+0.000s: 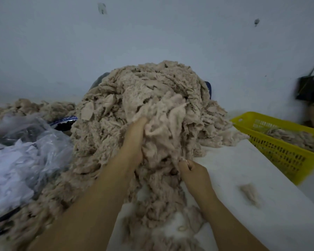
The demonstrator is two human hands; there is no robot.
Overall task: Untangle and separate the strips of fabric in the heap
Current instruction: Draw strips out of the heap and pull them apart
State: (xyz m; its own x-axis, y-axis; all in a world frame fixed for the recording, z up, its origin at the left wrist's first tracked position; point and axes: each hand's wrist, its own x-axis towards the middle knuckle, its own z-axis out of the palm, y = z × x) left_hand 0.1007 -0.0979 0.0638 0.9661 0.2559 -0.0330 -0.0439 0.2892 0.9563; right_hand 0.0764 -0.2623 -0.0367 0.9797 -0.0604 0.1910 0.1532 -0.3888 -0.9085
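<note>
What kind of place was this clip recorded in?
Probably a small textile-scrap sorting workroom: a large heap of beige fabric strips on a white table, a yellow slotted basket holding more strips, and clear plastic bags beside it.

The heap [152,98] is beige cloth, matt, fuzzy and frayed, as is the loose tuft [250,194] at 4 o'clock. The surface [243,178] looks white, smooth and matt. At 3 o'clock the basket [279,154] is yellow perforated plastic. At 9 o'clock the bags [34,142] are crinkled, translucent plastic film with a faint sheen.
</note>
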